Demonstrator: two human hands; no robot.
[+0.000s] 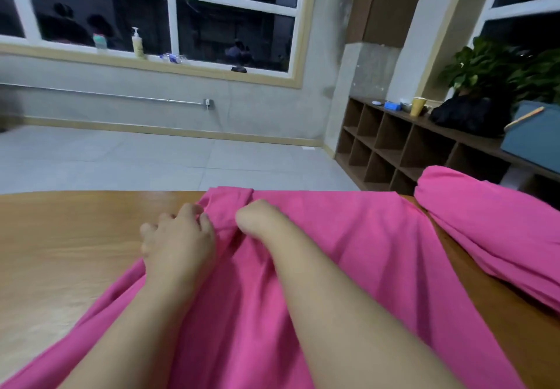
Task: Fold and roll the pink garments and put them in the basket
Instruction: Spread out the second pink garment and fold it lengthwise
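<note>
Both hands work a pink garment point(318, 252) on a wooden table point(75, 252): the left hand point(178, 240) pinches its edge, the right hand point(257, 219) curls into the cloth; keeping that edge taut and square should fold it cleanly.

The pink garment point(318, 255) spread near the middle is soft matt cloth, creased in long folds; a second pink garment point(491, 225) on the right looks the same cloth. The table point(69, 243) beneath is wood with visible grain and a smooth, slightly glossy finish. Farther off, the floor point(121, 161) is pale smooth tile, the wall point(257, 106) looks like matt grey plaster, and the cubby shelf point(391, 146) on the right looks like brown wood.
</note>
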